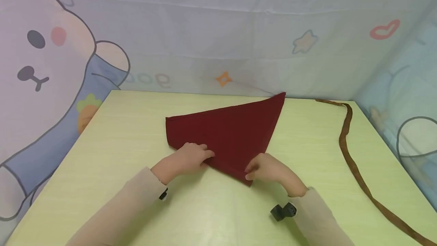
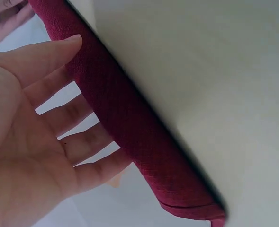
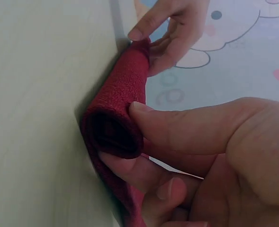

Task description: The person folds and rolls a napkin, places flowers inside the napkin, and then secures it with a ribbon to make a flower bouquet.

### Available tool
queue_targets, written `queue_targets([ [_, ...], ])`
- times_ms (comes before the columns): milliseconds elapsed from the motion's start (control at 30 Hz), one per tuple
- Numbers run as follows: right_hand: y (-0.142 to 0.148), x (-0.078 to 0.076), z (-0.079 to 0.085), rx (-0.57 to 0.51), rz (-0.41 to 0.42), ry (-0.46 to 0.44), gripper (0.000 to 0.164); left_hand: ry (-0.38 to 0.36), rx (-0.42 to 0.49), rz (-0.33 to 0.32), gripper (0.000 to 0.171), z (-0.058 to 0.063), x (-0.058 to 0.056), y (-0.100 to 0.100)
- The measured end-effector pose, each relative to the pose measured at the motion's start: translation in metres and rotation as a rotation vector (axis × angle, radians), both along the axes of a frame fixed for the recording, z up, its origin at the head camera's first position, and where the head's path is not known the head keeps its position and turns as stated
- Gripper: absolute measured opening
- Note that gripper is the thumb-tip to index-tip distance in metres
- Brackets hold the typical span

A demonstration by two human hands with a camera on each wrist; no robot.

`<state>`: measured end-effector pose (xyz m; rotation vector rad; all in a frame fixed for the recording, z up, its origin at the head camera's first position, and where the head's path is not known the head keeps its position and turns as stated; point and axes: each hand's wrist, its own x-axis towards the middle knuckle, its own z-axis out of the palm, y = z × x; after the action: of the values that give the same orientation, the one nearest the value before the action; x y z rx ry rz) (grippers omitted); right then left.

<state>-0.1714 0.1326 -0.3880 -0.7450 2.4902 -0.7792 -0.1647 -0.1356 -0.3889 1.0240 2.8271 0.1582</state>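
Item: one dark red cloth point(image 1: 232, 128), lying on the desk point(image 1: 116, 147), its bulk spreading beyond both hands toward the far edge.

Axis: the rolled near edge point(image 2: 125, 118) is running aslant, from back left to front right; any further turning of the roll would, in my judgement, be depending on keeping this slant even.

Left hand point(image 1: 187, 158): straddling the roll partway along, thumb lying on one side, fingers reaching round the other (a light hold, by the look of it).

Right hand point(image 1: 268, 168): pinching the roll at its front right end, sitting nearer that corner than the left; the two hands are working apart.

Also present: one brown strip point(image 1: 348, 155), winding down the right side, well apart from the cloth.

Obscured: the left fingertips are hiding behind the roll in the left wrist view; the roll's open end point(image 3: 114, 135) is showing too dark inside for counting layers; the strip is running out of the head view at lower right.
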Motion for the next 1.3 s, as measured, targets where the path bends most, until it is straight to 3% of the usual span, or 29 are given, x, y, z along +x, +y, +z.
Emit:
queue_targets([
  [267, 0.006, 0.012, 0.005, 0.007, 0.042, -0.053, 0.016, 0.046, -0.043, -0.005, 0.031, 0.006, 0.029, 0.006],
  [633, 0.018, 0.017, 0.002, -0.001, 0.12, -0.101, 0.015, -0.036, -0.037, 0.0, 0.021, 0.013, 0.056, 0.018],
  [933, 0.02, 0.02, 0.001, -0.02, 0.128, -0.075, 0.016, -0.08, -0.057, 0.094, 0.029, 0.007, 0.059, 0.023],
  [1300, 0.026, 0.022, -0.008, -0.154, 0.136, -0.041, 0.01, 0.009, -0.081, 0.042, 0.006, 0.004, 0.054, 0.026],
])
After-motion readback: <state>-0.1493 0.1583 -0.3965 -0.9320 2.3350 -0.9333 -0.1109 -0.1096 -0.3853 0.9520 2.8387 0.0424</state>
